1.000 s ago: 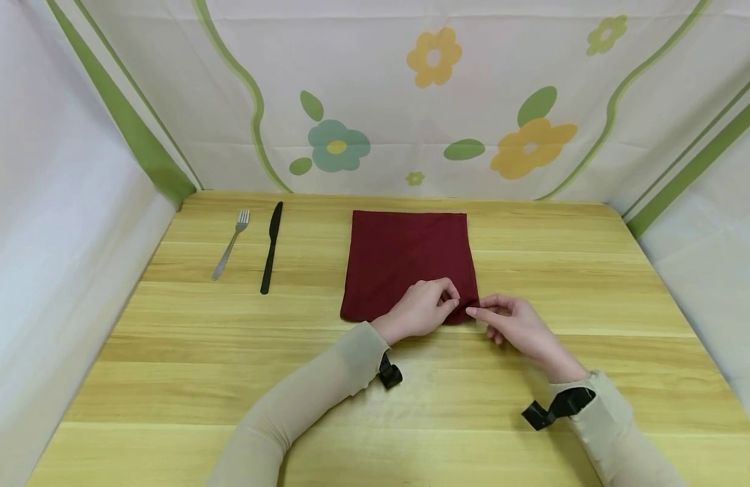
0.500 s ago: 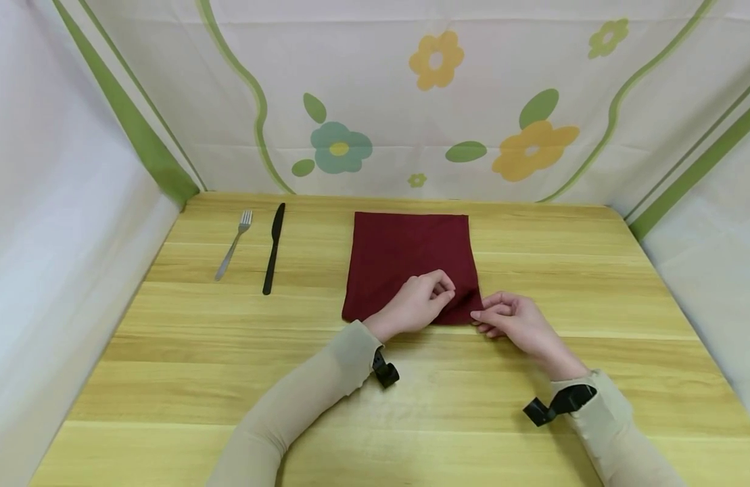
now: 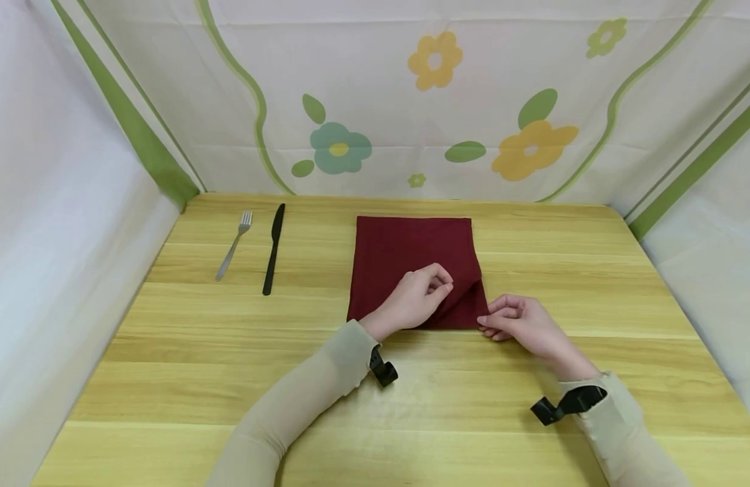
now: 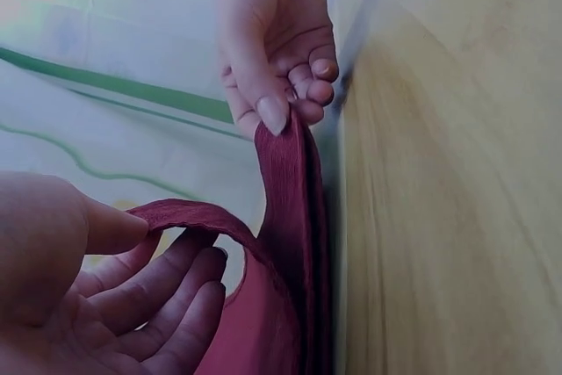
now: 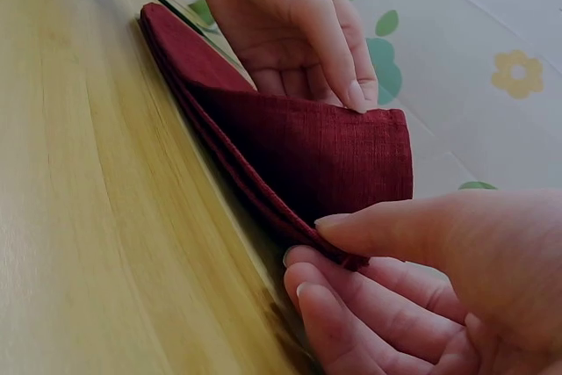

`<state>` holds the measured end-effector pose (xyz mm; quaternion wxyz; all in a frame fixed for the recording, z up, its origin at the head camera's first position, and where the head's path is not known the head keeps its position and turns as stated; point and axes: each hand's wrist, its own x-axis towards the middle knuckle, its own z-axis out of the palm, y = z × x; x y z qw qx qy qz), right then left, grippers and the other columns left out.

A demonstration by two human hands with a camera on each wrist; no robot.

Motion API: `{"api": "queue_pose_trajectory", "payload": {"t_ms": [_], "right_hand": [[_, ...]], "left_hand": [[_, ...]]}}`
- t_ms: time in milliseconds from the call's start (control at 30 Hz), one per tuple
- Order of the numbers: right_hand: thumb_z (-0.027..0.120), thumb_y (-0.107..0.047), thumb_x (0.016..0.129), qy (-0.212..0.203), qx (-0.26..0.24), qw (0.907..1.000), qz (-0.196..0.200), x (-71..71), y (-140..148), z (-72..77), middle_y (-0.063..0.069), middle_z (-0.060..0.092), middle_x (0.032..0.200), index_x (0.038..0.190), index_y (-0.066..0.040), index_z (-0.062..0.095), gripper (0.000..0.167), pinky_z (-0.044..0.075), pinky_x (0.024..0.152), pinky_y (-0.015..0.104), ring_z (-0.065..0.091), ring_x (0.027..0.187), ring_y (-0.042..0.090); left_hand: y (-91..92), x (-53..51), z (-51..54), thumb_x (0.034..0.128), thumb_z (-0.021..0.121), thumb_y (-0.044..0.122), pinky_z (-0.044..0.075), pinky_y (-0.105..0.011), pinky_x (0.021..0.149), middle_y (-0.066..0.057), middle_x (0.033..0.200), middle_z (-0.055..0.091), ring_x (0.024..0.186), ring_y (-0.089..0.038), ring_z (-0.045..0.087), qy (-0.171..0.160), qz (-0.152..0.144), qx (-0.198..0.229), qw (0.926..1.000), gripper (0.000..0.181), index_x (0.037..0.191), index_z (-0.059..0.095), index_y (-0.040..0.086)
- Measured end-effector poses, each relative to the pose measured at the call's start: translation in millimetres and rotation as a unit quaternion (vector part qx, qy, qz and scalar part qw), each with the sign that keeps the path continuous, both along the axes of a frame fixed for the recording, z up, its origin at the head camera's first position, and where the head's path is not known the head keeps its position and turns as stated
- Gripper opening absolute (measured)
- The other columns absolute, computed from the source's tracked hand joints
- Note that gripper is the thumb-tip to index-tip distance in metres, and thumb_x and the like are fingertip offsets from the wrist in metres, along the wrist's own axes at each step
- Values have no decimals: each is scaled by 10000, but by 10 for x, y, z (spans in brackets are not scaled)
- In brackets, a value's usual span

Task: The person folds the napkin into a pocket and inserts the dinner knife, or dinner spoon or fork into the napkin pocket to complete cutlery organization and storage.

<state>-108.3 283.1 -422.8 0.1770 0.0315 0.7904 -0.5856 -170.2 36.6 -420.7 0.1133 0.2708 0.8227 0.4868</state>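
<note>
A dark red cloth napkin (image 3: pixel 411 243), folded in layers, lies on the wooden table. With thumb and fingers my left hand (image 3: pixel 413 299) pinches the edge of its top layer and holds it raised off the layers beneath. My right hand (image 3: pixel 525 326) pinches the lower layers at the near right corner. Seen from the right wrist, the lifted flap (image 5: pixel 351 155) curves up between both hands, and the stacked edges lie under the right thumb. In the left wrist view a gap shows under the raised edge (image 4: pixel 193 214).
To the left on the table (image 3: pixel 168 379) lie a silver fork (image 3: pixel 233 247) and a black knife (image 3: pixel 274 250), side by side. A white cloth backdrop (image 3: pixel 399 101) with printed flowers stands behind the table, and white cloth hangs at both sides.
My left hand has moved up and slightly left, peeling the top layer back at the corner. My right hand has taken hold of the lower corner and shifted slightly right and nearer.
</note>
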Motion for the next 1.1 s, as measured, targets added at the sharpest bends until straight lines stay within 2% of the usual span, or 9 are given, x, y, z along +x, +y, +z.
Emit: {"api": "queue_pose_trajectory", "payload": {"t_ms": [233,567,833,1100], "right_hand": [[761,-135,939,-9,-31,10000,-62,3,17,0,182,746,941,1113,111,625,330,605,715,346,729,793,205],[776,-146,927,-35,31,9999,-153,9,22,27,176,747,959,1150,129,614,390,604,727,345,731,804,205],[765,-143,938,-52,-2,9999,-106,9,22,26,169,747,972,1169,126,599,391,604,725,346,729,814,203],[752,-132,946,-77,-40,9999,-83,22,21,25,169,747,984,1175,130,587,385,604,733,349,731,827,204]], "left_hand": [[-96,-106,0,1064,563,168,518,-265,820,-5,1017,694,913,-103,645,-2,246,171,9996,131,1125,650,91],[-286,-257,82,1069,556,154,530,-292,792,-115,1060,702,898,-161,659,-201,585,344,9975,177,1163,643,32],[-404,-361,117,1058,577,138,538,-286,788,-67,1017,686,882,-151,666,-150,815,303,9961,133,1124,644,45],[-463,-406,64,1058,579,146,543,-285,789,-52,1003,686,873,-158,682,-211,914,292,9952,136,1122,647,48]]}}
